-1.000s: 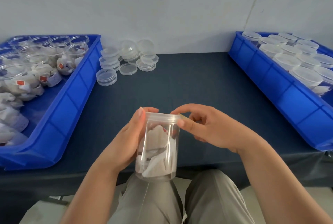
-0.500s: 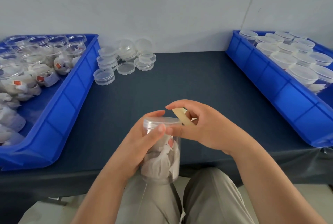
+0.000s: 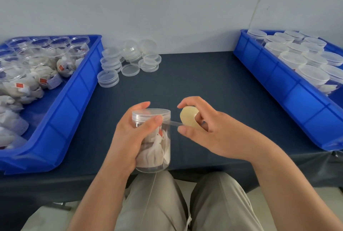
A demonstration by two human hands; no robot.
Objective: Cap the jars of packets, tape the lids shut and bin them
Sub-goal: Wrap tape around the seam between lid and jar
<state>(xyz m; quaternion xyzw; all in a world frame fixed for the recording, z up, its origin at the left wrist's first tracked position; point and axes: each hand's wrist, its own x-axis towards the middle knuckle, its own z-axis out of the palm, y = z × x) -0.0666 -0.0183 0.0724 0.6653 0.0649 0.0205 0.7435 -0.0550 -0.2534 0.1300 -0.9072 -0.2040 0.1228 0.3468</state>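
My left hand (image 3: pixel 130 136) grips a clear capped jar (image 3: pixel 156 149) full of white packets, held upright at the table's near edge; the thumb presses a tape end against the lid's side. My right hand (image 3: pixel 209 132) holds a small cream roll of clear tape (image 3: pixel 189 117) just right of the lid. A short strip of tape (image 3: pixel 173 123) stretches from the roll to the jar. The left blue bin (image 3: pixel 78 98) holds uncapped jars of packets (image 3: pixel 46 67). The right blue bin (image 3: pixel 278 89) holds capped jars (image 3: pixel 297 58).
Loose clear lids (image 3: pixel 130 61) lie in stacks at the back left of the dark table (image 3: pixel 194 82), against the wall. My knees in grey trousers (image 3: pixel 185 203) are below the table edge.
My right hand has pulled the tape roll away from the lid to the right, drawing out a strip. My left thumb has moved onto the lid's side. The jar has turned a little.
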